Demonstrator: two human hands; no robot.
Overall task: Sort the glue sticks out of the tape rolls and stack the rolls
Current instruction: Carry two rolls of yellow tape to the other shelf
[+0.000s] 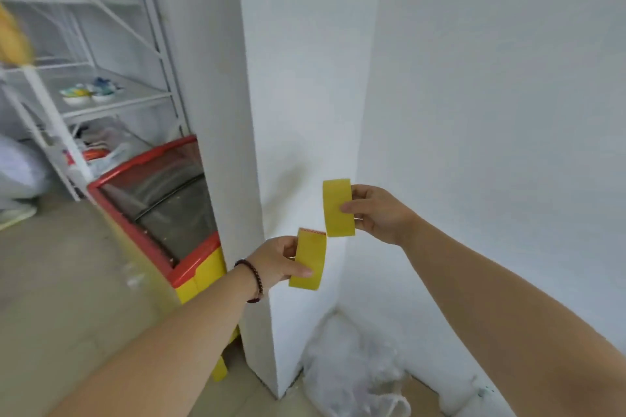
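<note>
Both my arms are stretched out in front of a white wall corner. My left hand (276, 262), with a dark bead bracelet on its wrist, grips a yellow tape roll (308, 259) seen edge-on. My right hand (376, 213) holds a second yellow tape roll (338, 207), also edge-on, a little higher and to the right. The two rolls nearly touch at their corners. No glue sticks are in view.
A chest freezer with a red rim, yellow body and glass lid (159, 193) stands to the left of the white pillar (237, 112). Behind it is a white metal shelf rack (101, 101) with shoes. Crumpled clear plastic (355, 369) lies on the floor in the corner.
</note>
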